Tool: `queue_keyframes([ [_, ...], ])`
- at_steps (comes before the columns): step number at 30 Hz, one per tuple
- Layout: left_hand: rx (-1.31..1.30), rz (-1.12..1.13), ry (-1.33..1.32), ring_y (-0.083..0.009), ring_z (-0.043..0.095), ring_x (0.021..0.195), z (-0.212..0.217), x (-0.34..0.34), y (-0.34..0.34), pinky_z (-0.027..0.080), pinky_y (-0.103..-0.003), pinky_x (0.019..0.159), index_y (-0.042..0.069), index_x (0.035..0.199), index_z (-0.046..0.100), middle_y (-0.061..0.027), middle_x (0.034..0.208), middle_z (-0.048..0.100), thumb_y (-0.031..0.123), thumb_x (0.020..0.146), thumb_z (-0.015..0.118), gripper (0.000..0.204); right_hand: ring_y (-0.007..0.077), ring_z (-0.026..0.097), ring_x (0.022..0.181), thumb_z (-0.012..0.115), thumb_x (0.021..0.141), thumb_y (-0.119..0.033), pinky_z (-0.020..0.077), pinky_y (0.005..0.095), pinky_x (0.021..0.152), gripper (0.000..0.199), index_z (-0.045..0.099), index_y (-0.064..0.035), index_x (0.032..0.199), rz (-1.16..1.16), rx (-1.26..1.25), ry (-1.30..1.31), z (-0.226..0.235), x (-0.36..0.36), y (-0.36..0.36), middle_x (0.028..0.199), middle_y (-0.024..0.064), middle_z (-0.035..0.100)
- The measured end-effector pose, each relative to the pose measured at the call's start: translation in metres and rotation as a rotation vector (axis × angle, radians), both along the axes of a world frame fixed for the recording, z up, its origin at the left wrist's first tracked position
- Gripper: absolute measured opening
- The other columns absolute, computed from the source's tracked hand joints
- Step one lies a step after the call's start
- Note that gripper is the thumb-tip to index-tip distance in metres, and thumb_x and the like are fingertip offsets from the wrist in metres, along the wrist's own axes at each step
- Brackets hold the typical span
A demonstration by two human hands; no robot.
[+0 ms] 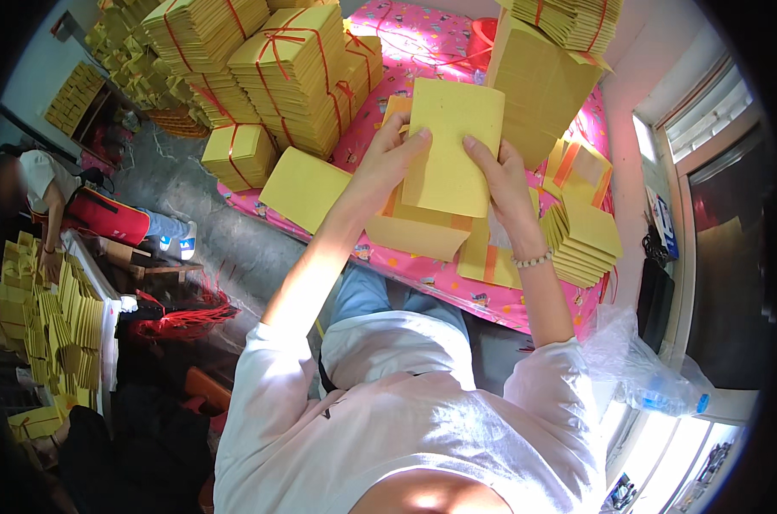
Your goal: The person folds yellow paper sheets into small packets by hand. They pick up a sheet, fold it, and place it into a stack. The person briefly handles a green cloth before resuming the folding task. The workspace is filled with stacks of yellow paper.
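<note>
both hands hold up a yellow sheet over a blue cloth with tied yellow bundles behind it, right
Not quite: the cloth is pink, not blue, as the head view shows. The rest stands: the left hand and right hand hold up a yellow sheet, with tied yellow bundles behind it.

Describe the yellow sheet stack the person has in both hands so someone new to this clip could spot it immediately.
Start at the pink patterned table cover, piled with yellow paper bundles tied in red string. Just in front of its near edge, the left hand and right hand grip a held stack of yellow sheets between them. Unlike its neighbours, it is untied, lifted off the table and upright, its plain yellow face toward the camera.
</note>
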State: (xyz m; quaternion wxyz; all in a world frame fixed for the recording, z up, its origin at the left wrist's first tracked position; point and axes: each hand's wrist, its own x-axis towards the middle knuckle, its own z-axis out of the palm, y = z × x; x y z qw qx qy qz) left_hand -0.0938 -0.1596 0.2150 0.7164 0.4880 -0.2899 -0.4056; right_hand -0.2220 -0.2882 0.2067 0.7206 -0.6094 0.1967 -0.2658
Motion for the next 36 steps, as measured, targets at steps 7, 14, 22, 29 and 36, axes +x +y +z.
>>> queue_keyframes([
  [7, 0.069, 0.006, 0.033, -0.0168, 0.056, 0.109, -0.011, 0.005, -0.010, 0.046, -0.031, 0.091, 0.001, 0.127, 0.047, -0.0096, 0.119, 0.058, 0.018, 0.099, 0.045, 0.032, 0.0125, 0.062, 0.093, 0.064, 0.091, -0.024, 0.0514, 0.0258, 0.078, 0.038, 0.056, 0.0049, 0.115, 0.020, 0.068, 0.013, -0.006, 0.005, -0.001, 0.107, 0.0104, 0.064],
  [14, 0.121, -0.018, 0.111, -0.0168, 0.056, 0.111, -0.005, 0.004, -0.009, 0.046, -0.032, 0.094, 0.002, 0.129, 0.046, -0.0083, 0.122, 0.057, 0.018, 0.099, 0.046, 0.034, 0.0131, 0.063, 0.093, 0.063, 0.092, -0.024, 0.0524, 0.0260, 0.078, 0.038, 0.056, 0.0051, 0.115, 0.040, 0.129, 0.029, -0.004, 0.005, 0.002, 0.106, 0.0105, 0.064],
  [22, 0.139, -0.012, 0.092, -0.0181, 0.056, 0.109, -0.015, 0.008, -0.013, 0.045, -0.032, 0.092, 0.001, 0.127, 0.046, -0.0102, 0.119, 0.058, 0.017, 0.099, 0.043, 0.032, 0.0116, 0.063, 0.092, 0.061, 0.092, -0.027, 0.0517, 0.0251, 0.077, 0.041, 0.055, 0.0051, 0.117, 0.042, 0.106, 0.039, -0.007, 0.005, 0.002, 0.106, 0.0099, 0.064],
  [29, 0.044, 0.020, -0.047, -0.0143, 0.056, 0.106, -0.011, -0.001, -0.002, 0.045, -0.029, 0.090, 0.001, 0.125, 0.048, -0.0081, 0.115, 0.059, 0.014, 0.098, 0.044, 0.031, 0.0123, 0.060, 0.099, 0.063, 0.091, -0.019, 0.0489, 0.0261, 0.084, 0.039, 0.050, 0.0035, 0.121, -0.023, -0.169, -0.011, -0.009, -0.003, 0.012, 0.111, 0.0097, 0.063],
  [36, -0.123, 0.139, -0.138, -0.0095, 0.053, 0.105, -0.017, -0.026, 0.008, 0.044, -0.026, 0.089, 0.001, 0.124, 0.047, -0.0066, 0.114, 0.058, 0.015, 0.099, 0.044, 0.029, 0.0128, 0.059, 0.101, 0.064, 0.090, -0.011, 0.0492, 0.0271, 0.084, 0.042, 0.045, 0.0031, 0.125, -0.030, -0.258, -0.071, -0.005, -0.016, 0.024, 0.113, 0.0097, 0.061],
])
